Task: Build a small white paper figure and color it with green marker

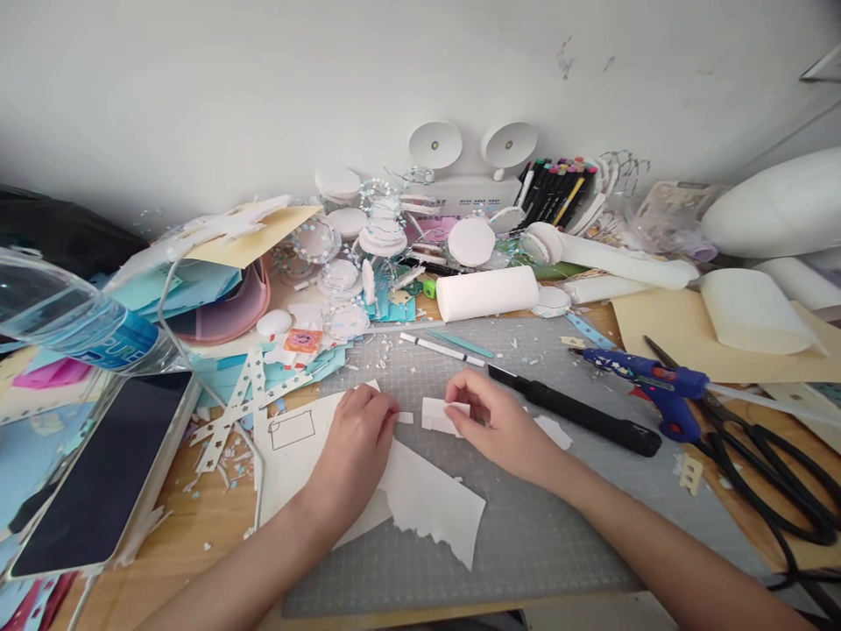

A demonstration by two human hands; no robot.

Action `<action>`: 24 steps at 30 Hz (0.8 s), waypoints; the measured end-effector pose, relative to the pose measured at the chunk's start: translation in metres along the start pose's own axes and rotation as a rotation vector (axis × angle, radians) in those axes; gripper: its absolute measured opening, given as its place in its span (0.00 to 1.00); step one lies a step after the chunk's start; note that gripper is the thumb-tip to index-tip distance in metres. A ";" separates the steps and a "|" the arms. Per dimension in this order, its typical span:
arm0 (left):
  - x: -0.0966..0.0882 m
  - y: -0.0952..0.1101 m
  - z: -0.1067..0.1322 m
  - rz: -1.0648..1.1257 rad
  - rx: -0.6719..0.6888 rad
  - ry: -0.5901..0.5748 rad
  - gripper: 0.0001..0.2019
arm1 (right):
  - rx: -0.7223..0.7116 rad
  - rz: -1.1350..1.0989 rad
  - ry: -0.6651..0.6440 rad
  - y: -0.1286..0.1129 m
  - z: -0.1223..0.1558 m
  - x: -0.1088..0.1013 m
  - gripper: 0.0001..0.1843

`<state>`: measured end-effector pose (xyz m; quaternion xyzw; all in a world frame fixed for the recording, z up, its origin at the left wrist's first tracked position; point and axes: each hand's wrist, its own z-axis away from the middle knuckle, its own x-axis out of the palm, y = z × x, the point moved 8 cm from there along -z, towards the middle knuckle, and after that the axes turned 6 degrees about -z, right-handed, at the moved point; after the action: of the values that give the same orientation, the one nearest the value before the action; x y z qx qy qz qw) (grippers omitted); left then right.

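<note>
My right hand (494, 424) pinches a small white foam piece (437, 414) on the grey cutting mat (526, 526). My left hand (358, 447) is curled, its fingertips pinching another tiny white scrap (406, 418) just left of that piece. Under the left hand lies a white sheet (427, 504) with a jagged cut edge and a drawn rectangle (291, 429). A black utility knife (578, 412) lies just beyond the right hand.
A blue glue gun (650, 386) and black scissors (775, 473) lie to the right. A white roll (487, 292), a white pen (441, 349), markers (558, 188) and paper clutter fill the back. A tablet (98, 478) and water bottle (72, 324) sit on the left.
</note>
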<state>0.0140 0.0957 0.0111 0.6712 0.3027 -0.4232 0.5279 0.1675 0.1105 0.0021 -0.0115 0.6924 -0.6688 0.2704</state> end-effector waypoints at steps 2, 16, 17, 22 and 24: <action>0.000 0.002 0.000 -0.024 0.012 -0.005 0.09 | 0.004 -0.006 0.017 0.001 0.000 -0.001 0.03; -0.004 0.017 0.003 -0.055 0.184 0.017 0.07 | 0.003 -0.210 0.142 0.006 0.000 -0.011 0.04; -0.003 0.018 0.003 -0.121 0.195 0.016 0.07 | -0.002 -0.206 0.146 0.007 0.000 -0.011 0.03; 0.005 0.019 0.002 -0.369 0.210 -0.060 0.06 | -0.021 -0.191 0.154 0.006 -0.001 -0.012 0.02; 0.006 0.018 0.002 -0.335 0.200 -0.080 0.08 | -0.024 -0.173 0.164 0.006 -0.001 -0.013 0.02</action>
<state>0.0311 0.0889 0.0139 0.6432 0.3455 -0.5595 0.3924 0.1801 0.1169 0.0010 -0.0200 0.7167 -0.6799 0.1540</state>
